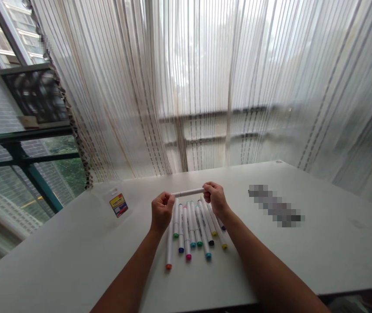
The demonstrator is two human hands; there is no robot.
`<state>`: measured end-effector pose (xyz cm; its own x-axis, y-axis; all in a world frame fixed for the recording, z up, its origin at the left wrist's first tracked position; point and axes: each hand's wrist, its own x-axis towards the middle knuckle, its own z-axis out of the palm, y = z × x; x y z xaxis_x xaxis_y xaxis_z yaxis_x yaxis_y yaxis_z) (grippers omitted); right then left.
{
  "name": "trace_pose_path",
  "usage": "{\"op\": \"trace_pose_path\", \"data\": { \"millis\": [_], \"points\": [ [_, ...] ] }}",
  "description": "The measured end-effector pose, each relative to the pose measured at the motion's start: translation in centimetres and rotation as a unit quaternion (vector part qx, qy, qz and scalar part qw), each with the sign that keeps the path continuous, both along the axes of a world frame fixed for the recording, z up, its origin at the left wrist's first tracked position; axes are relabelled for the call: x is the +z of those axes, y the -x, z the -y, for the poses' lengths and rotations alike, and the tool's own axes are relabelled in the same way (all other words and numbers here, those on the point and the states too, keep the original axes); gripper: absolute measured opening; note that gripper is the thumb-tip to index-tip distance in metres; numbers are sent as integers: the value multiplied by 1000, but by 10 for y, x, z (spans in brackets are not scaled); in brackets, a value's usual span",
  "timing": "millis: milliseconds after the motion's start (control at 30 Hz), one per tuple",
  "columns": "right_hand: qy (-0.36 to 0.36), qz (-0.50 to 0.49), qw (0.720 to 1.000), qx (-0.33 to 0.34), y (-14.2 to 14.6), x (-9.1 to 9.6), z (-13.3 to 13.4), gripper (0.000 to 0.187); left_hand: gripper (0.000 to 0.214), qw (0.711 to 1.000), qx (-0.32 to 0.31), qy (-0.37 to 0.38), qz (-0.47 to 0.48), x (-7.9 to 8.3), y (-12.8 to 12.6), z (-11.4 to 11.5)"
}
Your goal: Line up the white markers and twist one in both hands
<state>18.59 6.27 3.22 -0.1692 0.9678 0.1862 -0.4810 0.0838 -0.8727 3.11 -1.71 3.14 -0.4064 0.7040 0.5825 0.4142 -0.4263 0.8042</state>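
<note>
Cannot see the ends of the raised pen (191, 191), hidden in left hand (162, 211) and right hand (216, 198), nor most of the purple-capped pen (223, 227) behind the wrist (227, 214). Cannot read the card (118, 205) or identify the pixelated thing (273, 205). Cannot trace the forearms (129, 265) past the bottom edge, nor see clearly through the curtain (123, 95).

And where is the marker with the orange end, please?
In the head view, the orange-ended marker is the leftmost one on the table, close to the left hand.

Left hand (161, 212), right hand (217, 200): pinching, held apart (both bare).
</note>
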Motion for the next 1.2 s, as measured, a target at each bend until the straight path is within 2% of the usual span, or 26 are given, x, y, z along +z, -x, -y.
{"op": "trace_pose_path", "data": {
  "millis": [267,333,433,600,833,1200],
  "points": [
    [1,-3,1000,-13,-1,1,0,11,10,998,-9,19,-58,19,-1,-13],
    [1,-4,1000,-13,-1,1,0,11,7,998,-8,25,-57,16,0,-17],
    [3,-4,1000,-7,0,0,0,12,13,998,-17,41,-42,3,4,-20],
    [-4,1,1000,3,1,-2,0,12,21,995,-73,67,-22,-18,15,-19],
    [0,44,998,45,5,-5,2,13,23,990,-116,77,-10,-14,17,-15],
    [-2,23,1000,-9,2,-4,-1,11,25,992,-114,45,39,-12,20,-14]
  ]
}}
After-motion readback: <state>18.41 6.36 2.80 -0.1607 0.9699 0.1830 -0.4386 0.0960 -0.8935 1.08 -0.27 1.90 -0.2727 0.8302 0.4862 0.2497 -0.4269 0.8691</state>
